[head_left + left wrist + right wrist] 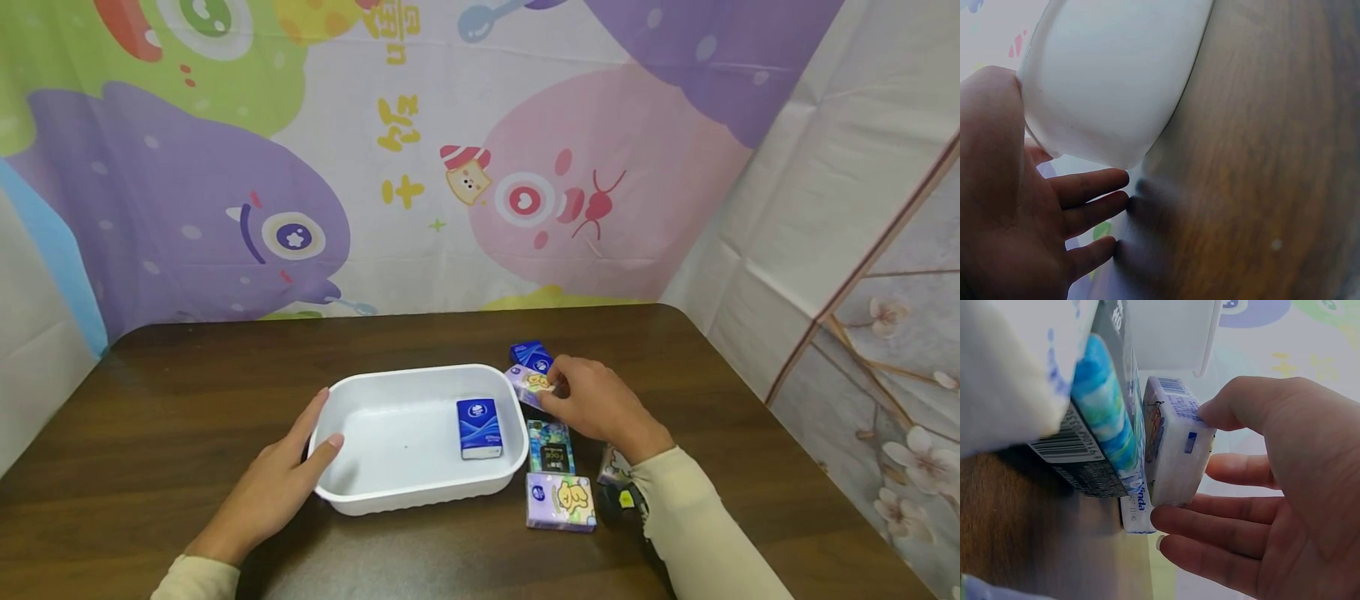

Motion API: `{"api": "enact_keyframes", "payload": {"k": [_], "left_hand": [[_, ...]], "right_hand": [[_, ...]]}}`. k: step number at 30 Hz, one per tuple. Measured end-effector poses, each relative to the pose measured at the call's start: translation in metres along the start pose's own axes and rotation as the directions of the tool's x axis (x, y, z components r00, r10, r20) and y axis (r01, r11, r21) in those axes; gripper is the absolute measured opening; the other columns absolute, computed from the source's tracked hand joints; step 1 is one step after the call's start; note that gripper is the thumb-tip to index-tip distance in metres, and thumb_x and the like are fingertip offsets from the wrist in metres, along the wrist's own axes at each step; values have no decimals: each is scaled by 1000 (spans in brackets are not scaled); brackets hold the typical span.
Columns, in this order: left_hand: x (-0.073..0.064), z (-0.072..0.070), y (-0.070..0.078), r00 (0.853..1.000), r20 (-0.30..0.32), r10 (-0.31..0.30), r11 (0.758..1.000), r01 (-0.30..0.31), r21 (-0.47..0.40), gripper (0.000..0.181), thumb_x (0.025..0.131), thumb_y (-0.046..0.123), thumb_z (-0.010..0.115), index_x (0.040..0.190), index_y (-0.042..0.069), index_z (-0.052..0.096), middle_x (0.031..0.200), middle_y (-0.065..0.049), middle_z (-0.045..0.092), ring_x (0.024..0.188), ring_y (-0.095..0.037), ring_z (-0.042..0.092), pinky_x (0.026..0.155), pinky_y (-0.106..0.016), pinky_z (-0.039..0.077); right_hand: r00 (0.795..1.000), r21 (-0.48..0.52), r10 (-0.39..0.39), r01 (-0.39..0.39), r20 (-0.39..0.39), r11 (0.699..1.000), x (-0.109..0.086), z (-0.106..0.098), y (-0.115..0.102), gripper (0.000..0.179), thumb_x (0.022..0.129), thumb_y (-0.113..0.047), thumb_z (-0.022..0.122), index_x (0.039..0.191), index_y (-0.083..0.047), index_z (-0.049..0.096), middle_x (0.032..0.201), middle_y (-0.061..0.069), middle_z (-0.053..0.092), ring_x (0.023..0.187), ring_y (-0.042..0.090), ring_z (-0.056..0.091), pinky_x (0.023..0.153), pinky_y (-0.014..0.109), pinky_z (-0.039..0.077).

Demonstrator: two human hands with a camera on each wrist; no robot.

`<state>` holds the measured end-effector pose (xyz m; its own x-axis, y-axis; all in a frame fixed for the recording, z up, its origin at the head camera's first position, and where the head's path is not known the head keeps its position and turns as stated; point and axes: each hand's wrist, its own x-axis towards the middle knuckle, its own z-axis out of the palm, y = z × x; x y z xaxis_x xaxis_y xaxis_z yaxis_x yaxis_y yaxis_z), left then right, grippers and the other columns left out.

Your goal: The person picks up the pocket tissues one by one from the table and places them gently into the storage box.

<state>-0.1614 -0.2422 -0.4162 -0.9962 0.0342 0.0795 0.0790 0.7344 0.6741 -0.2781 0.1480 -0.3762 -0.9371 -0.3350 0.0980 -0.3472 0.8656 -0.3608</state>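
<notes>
My left hand (273,487) holds the left end of a white plastic tray (420,372), its thumb over the rim; in the left wrist view three fingers stretch out below the tray wall. Inside the tray, towards its right end, lies a blue tissue pack (480,429). Just beyond the tray's right side, my right hand (596,404) pinches a purple tissue pack with a yellow bear (534,382) between thumb and fingers. Another blue tissue pack (531,356) lies behind that one. In the right wrist view the pinched pack (1179,447) stands tilted beside a dark patterned pack (1107,412).
Nearer me on the brown table (375,550) lie a blue-green and black pack (550,446) and a purple bear tissue pack (561,504). One more light pack (615,465) and a black object with a yellow mark (625,500) are partly hidden by the right forearm. A cartoon cloth (420,250) hangs behind.
</notes>
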Motion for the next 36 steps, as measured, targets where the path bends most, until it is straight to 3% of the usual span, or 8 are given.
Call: {"api": "enact_keyframes", "payload": {"k": [17,36], "left_hand": [[-1,0,-1,1000,0,1,1000,-1,-5,72,104,56,43,163,32,10,150,-24,43,126,-45,52,93,-64,42],[-1,-1,1,1000,1,-1,1000,1,-8,72,103,57,43,163,32,11,149,-25,44,125,-45,53,92,-63,43]], "right_hand": [[995,7,-49,49,-83,999,-2,-2,-2,28,91,-40,73,99,-15,64,87,-2,59,79,18,54,68,32,50],[964,21,-98,106,-248,994,-5,-8,-10,28,90,-38,73,95,-12,63,83,1,57,74,18,52,65,33,48]]}}
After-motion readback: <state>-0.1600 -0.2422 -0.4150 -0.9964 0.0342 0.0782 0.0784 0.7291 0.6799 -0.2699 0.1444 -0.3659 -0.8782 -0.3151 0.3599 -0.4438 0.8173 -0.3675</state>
